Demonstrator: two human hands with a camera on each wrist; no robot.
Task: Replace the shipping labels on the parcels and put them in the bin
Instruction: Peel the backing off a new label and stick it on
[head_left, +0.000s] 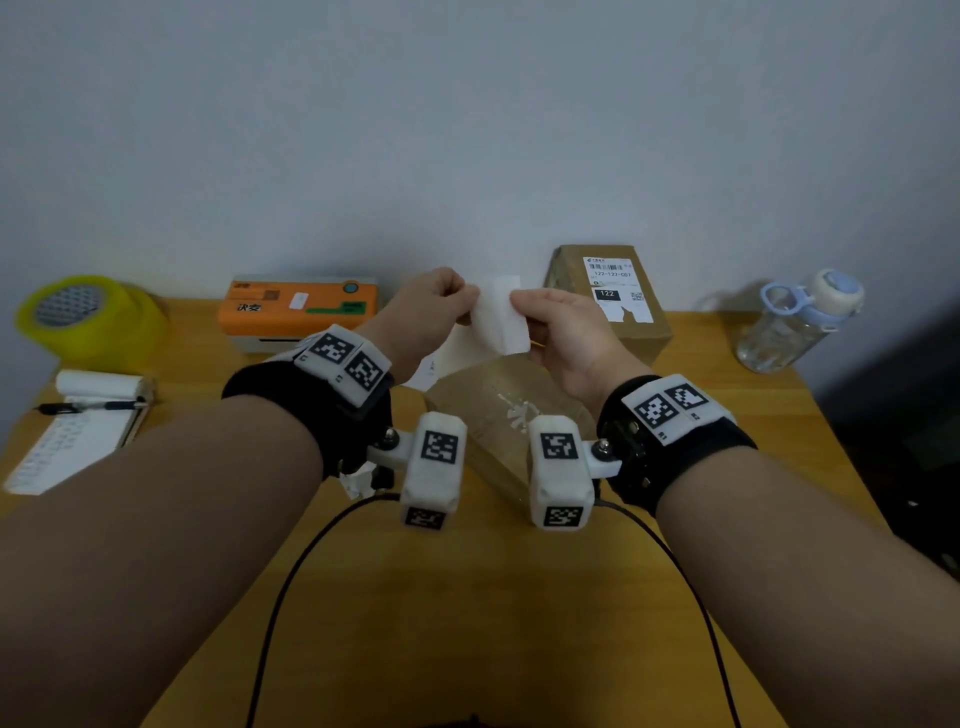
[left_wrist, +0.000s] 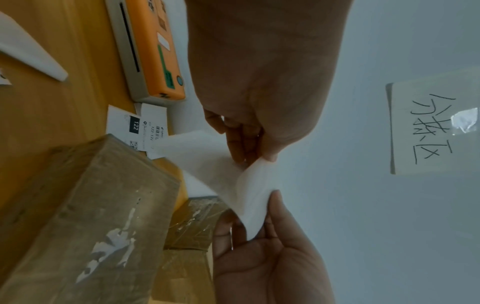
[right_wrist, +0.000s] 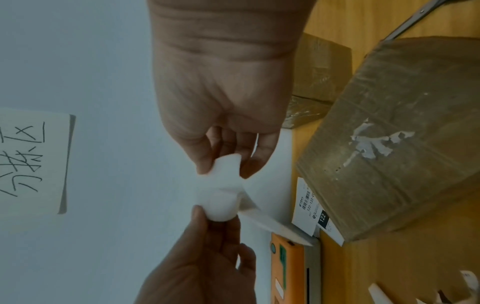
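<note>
Both hands (head_left: 498, 317) pinch label (head_left: 498, 325), seemingly upright.

On the table (head_left: 493, 597), printer (head_left: 298, 309) back left, labelled parcel (head_left: 608, 301) back right, bottle (head_left: 795, 322) far right.

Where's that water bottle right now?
In the head view, the water bottle stands at the table's far right corner, right of the labelled parcel.

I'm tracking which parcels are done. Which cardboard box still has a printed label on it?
The far cardboard box by the wall, its label reading 122. The near cardboard box, under the hands, shows only torn white label scraps.
</note>
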